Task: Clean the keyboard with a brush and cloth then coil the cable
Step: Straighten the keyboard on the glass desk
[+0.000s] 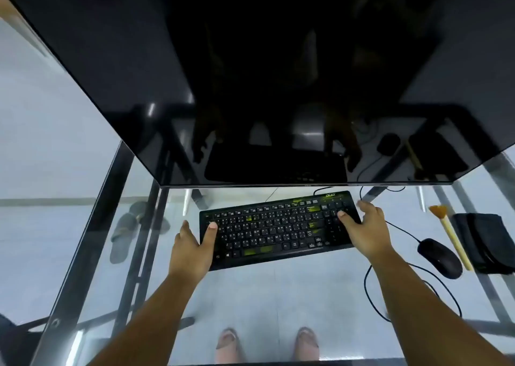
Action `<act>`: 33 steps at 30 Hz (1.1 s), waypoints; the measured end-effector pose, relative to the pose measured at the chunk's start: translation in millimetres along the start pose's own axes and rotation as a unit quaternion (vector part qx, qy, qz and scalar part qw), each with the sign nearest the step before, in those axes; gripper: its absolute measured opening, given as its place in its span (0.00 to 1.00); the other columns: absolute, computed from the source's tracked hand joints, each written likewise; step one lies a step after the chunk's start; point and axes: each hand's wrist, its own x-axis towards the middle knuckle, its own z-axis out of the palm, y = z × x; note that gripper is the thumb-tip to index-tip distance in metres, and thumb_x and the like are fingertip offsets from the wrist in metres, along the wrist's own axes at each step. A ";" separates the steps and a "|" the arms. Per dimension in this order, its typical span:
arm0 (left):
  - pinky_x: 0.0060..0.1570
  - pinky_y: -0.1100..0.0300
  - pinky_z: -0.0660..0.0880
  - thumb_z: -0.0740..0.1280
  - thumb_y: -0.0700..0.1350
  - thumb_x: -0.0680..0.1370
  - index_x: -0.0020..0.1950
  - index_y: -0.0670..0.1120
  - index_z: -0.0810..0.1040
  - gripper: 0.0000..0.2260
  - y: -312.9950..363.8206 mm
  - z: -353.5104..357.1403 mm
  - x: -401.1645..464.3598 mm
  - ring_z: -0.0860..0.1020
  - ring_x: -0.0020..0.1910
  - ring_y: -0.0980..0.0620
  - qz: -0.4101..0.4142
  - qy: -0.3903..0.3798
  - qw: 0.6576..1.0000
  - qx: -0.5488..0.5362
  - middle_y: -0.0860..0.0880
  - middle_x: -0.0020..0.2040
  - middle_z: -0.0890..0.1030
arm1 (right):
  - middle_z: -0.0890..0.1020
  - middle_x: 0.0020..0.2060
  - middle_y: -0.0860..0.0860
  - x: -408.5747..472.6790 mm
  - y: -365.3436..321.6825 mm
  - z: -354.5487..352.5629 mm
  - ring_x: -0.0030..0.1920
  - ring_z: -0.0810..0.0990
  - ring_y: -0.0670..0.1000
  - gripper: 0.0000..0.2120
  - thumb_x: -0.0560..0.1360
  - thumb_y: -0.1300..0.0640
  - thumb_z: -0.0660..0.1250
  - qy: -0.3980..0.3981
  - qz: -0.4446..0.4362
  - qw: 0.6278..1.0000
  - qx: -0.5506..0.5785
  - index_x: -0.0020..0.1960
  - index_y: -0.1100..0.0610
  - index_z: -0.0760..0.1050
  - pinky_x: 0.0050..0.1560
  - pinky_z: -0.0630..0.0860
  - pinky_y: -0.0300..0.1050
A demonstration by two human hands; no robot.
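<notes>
A black keyboard (278, 227) with yellow-green marks on some keys lies on the glass desk (320, 296), just below the monitor. My left hand (192, 247) grips its left end, thumb on top of the keys. My right hand (365, 226) grips its right end, thumb on the number pad. A thin black cable (317, 190) leaves the keyboard's far edge and runs under the monitor. A brush (451, 234) with a pale wooden handle and orange bristles lies at the right. Beside it sits a folded dark cloth (486, 240).
A large dark monitor (264, 73) overhangs the desk's far half. A black mouse (440, 257) sits right of the keyboard, its cable (370, 290) looping toward the front. Through the glass show the metal frame, slippers on the floor and my two feet.
</notes>
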 end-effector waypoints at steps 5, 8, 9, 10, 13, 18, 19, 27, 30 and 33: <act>0.67 0.48 0.67 0.57 0.67 0.76 0.78 0.44 0.56 0.39 -5.9 6.5 22.3 0.69 0.69 0.44 -0.058 -0.014 0.997 -0.057 0.45 0.69 0.72 | 0.69 0.56 0.53 9.9 -1.4 0.8 0.56 0.73 0.56 0.15 0.77 0.48 0.66 -0.044 0.023 0.999 0.006 0.61 0.51 0.74 0.60 0.70 0.49; 0.63 0.51 0.68 0.58 0.65 0.78 0.76 0.45 0.63 0.33 -3.9 7.3 19.9 0.71 0.67 0.45 -0.054 -0.014 0.996 -0.066 0.46 0.67 0.73 | 0.68 0.55 0.53 13.3 -0.7 0.3 0.53 0.72 0.55 0.10 0.78 0.48 0.65 -0.051 0.041 0.998 0.028 0.57 0.50 0.73 0.59 0.70 0.50; 0.60 0.52 0.70 0.59 0.63 0.78 0.74 0.46 0.66 0.30 -3.4 8.2 19.7 0.72 0.64 0.45 -0.048 -0.012 0.996 -0.075 0.47 0.66 0.74 | 0.69 0.55 0.53 13.6 -1.5 -0.2 0.53 0.73 0.56 0.09 0.77 0.47 0.65 -0.052 0.045 0.997 0.035 0.55 0.49 0.73 0.60 0.71 0.51; 0.56 0.54 0.70 0.59 0.62 0.79 0.72 0.46 0.69 0.27 -2.1 8.1 19.4 0.74 0.62 0.46 -0.046 -0.015 0.995 -0.082 0.47 0.65 0.74 | 0.70 0.55 0.53 12.6 -3.6 -0.9 0.53 0.75 0.56 0.09 0.76 0.45 0.66 -0.051 0.053 0.997 0.039 0.52 0.48 0.74 0.61 0.73 0.53; 0.48 0.57 0.70 0.60 0.62 0.79 0.66 0.49 0.74 0.23 -2.0 7.7 21.1 0.75 0.57 0.48 -0.038 -0.023 0.995 -0.094 0.48 0.62 0.76 | 0.76 0.54 0.54 17.3 11.0 1.3 0.51 0.79 0.55 0.21 0.65 0.34 0.64 -0.040 0.058 0.996 0.056 0.47 0.47 0.79 0.59 0.77 0.57; 0.47 0.59 0.71 0.59 0.64 0.78 0.69 0.50 0.73 0.26 -5.4 3.9 26.8 0.76 0.59 0.48 -0.030 -0.036 0.995 -0.084 0.49 0.62 0.76 | 0.81 0.48 0.60 -0.6 6.1 -4.6 0.48 0.81 0.60 0.13 0.74 0.45 0.68 -0.049 0.079 0.992 0.088 0.45 0.55 0.81 0.50 0.78 0.52; 0.50 0.57 0.71 0.59 0.63 0.78 0.68 0.50 0.74 0.25 -4.9 3.4 26.8 0.76 0.59 0.48 -0.027 -0.037 0.995 -0.085 0.49 0.62 0.77 | 0.82 0.46 0.61 -2.1 6.9 -4.6 0.48 0.81 0.61 0.12 0.76 0.49 0.68 -0.048 0.085 0.991 0.093 0.46 0.58 0.80 0.46 0.77 0.49; 0.66 0.48 0.68 0.59 0.65 0.78 0.72 0.50 0.71 0.28 2.8 -10.7 30.5 0.72 0.66 0.46 -0.014 -0.022 0.998 -0.065 0.50 0.67 0.73 | 0.79 0.53 0.55 -6.8 14.6 2.1 0.50 0.81 0.54 0.22 0.65 0.33 0.68 -0.060 0.090 0.989 0.105 0.47 0.49 0.80 0.56 0.78 0.55; 0.63 0.51 0.70 0.58 0.65 0.77 0.70 0.51 0.72 0.27 -0.2 -9.7 30.7 0.73 0.64 0.46 -0.016 -0.027 0.998 -0.061 0.50 0.66 0.74 | 0.81 0.50 0.56 -9.0 8.0 1.3 0.50 0.82 0.57 0.15 0.71 0.40 0.69 -0.065 0.084 0.988 0.110 0.46 0.51 0.81 0.55 0.79 0.57; 0.64 0.50 0.70 0.57 0.65 0.78 0.70 0.51 0.72 0.27 -0.3 -8.8 29.9 0.73 0.64 0.46 -0.017 -0.024 0.998 -0.051 0.49 0.65 0.74 | 0.80 0.52 0.56 -5.6 12.5 2.9 0.50 0.82 0.56 0.18 0.68 0.36 0.69 -0.063 0.083 0.989 0.106 0.47 0.49 0.82 0.56 0.79 0.57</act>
